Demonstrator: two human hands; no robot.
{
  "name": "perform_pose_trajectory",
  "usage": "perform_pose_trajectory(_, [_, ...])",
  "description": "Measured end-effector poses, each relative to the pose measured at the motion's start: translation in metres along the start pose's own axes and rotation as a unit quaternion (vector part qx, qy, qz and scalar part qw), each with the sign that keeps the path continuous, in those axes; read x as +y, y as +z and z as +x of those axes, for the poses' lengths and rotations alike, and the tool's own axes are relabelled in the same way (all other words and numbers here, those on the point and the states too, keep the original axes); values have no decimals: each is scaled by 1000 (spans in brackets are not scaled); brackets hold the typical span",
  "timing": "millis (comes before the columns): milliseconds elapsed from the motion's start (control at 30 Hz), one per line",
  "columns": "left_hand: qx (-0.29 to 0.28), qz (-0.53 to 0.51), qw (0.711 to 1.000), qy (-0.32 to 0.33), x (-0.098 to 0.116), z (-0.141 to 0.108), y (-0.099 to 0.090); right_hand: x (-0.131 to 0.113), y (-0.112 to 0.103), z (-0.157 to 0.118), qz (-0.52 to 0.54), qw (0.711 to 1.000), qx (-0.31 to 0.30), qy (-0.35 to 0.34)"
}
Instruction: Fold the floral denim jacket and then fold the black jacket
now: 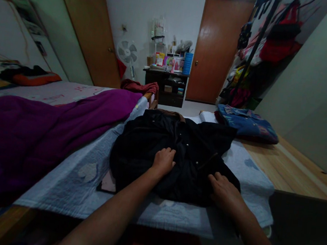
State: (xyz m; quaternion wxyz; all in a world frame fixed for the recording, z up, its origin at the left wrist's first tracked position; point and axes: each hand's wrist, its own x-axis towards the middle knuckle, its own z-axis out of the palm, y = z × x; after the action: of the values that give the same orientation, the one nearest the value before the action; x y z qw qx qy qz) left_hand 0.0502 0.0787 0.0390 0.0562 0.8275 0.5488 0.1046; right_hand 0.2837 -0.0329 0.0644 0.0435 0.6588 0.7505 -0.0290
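Observation:
A black jacket (149,148) with snap buttons and a brown collar lies spread out, its front facing up, on a light blue patterned cover (87,180). On the middle of the jacket rests my left hand (163,161), its fingers curled into the dark cloth. My right hand (225,189) is at the jacket's lower right part, fingers bent and closed on the fabric. The cloth under both hands is too dark to show its folds clearly. A flat pinkish piece (108,182) with a dark edge sticks out from under the jacket's lower left corner.
A purple blanket (48,133) covers the bed at left. Folded denim clothing (246,123) lies at right on a wooden board (299,168). Farther back stand a fan (127,52), a dark cabinet (165,85) and a brown door (213,50). Bags and clothes (279,45) hang at right.

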Motion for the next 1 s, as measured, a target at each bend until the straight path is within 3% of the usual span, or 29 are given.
perform_pose_trajectory(167, [-4, -15, 1000, -10, -16, -4, 19, 14, 1, 0, 79, 997, -22, -7])
perform_pose_trajectory(300, [41, -52, 998, 15, -22, -12, 11, 18, -25, 16, 229, 972, -15, -40])
perform_pose_trajectory(400, [71, -87, 993, 28, -16, -24, -2, 4, -49, 37, 387, 920, 54, -24])
perform_pose_trajectory(500, [81, -127, 988, 17, -12, -40, -11, -24, -62, 63, 533, 834, 142, 2])
perform_pose_trajectory(600, [76, -184, 980, 0, -17, -53, -7, -58, -55, 89, 652, 730, 203, 1])
perform_pose_trajectory(667, [61, -230, 971, -20, -25, -59, 3, -79, -39, 104, 671, 704, 232, 13])
perform_pose_trajectory(700, [55, -256, 965, -33, -28, -61, 9, -87, -27, 109, 663, 711, 234, 16])
perform_pose_trajectory(867, [94, -351, 930, -59, -37, -69, 28, -103, 30, 112, 563, 811, 157, -30])
perform_pose_trajectory(1000, [106, -376, 919, -49, -36, -71, 29, -103, 39, 89, 507, 838, 186, -78])
